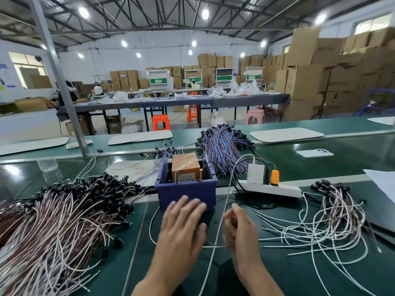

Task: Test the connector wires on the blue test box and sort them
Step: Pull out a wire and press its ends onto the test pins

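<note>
L hand (183,223) held released, fingers spread, at box (186,190) 6 o'clock | R hand (237,229) curled, 3 o'clock; grasp can't be told.

Bare left grip (181,224) and bare right grip (238,229), each on a forearm (164,268) uncovered as far as I can see.

Near face of blue test box (186,192): partly hidden behind blurred left hand (181,225). Near-left wire pile (53,227): cut by frame edge.
</note>
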